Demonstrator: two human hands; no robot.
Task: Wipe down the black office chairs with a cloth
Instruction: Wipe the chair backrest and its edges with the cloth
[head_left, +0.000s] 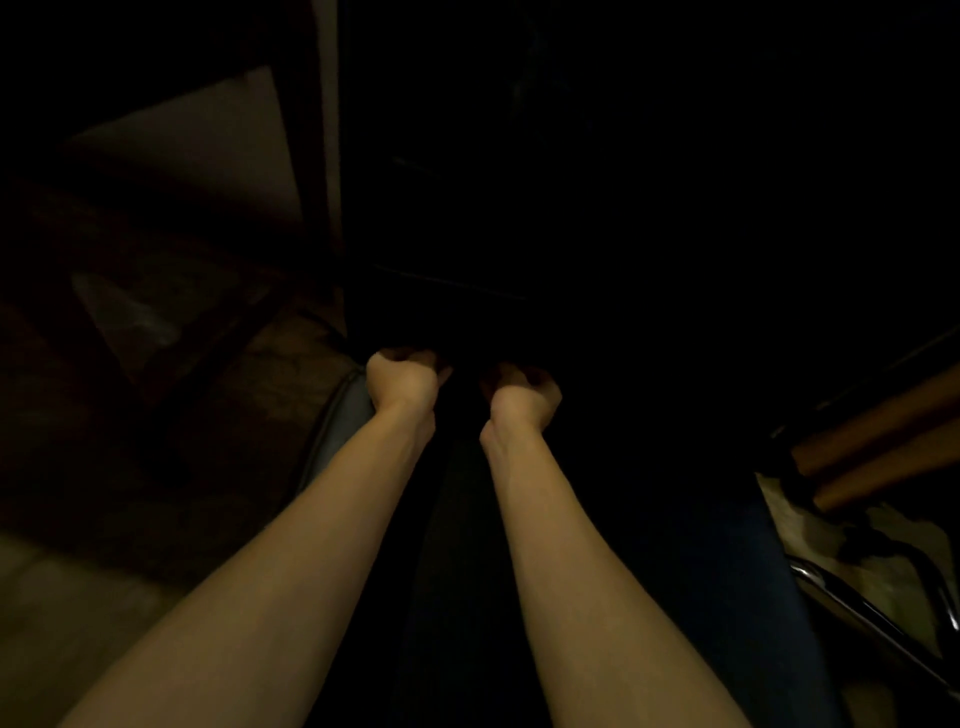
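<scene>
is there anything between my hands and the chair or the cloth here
Nothing visible does. The left hand and right hand are both curled, side by side, against a black mass ahead. It is too dark to tell whether that is a chair, or whether either grip holds a cloth.

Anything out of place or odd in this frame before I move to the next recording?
Mainly the lighting: the scene is so dark that no cloth can be made out. Both hands, left and right, are curled at the edge of something black, probably a chair; what they hold is hidden. No spill or damage shows.
</scene>
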